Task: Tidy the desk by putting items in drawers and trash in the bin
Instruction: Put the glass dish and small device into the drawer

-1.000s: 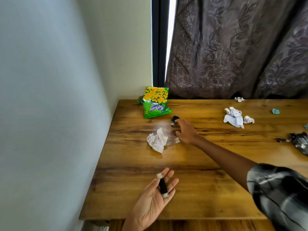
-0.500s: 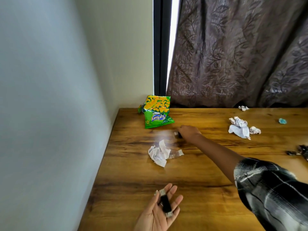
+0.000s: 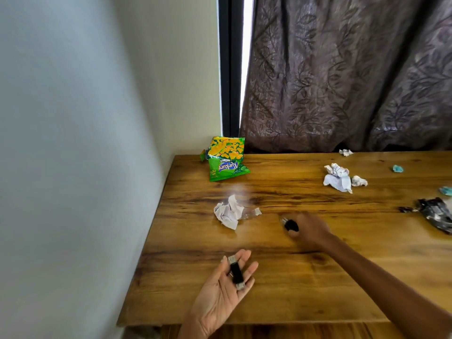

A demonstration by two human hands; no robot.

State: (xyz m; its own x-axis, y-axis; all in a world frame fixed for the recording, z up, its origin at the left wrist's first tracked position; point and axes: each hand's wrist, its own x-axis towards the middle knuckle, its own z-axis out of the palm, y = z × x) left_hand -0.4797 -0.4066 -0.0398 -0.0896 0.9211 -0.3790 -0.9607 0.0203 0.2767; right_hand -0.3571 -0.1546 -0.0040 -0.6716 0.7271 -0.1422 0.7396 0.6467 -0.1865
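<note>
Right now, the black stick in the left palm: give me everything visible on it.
The black stick looks like a small flash drive: a glossy black, plastic-looking body with a pale, silvery-clear cap or connector at each end. It lies lengthwise across the straightened fingers of the left hand, which is palm up over the wooden desk's near edge. Nothing but those fingers touches it; no fingers visibly curl over it.

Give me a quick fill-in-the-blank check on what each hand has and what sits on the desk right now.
1. The left hand lies palm up with a black ____ stick across its fingers.
2. The right hand grips a small ____ object.
3. The green and yellow snack bag stands at the wooden desk's far ____ corner.

Missing: USB; black; left
</note>
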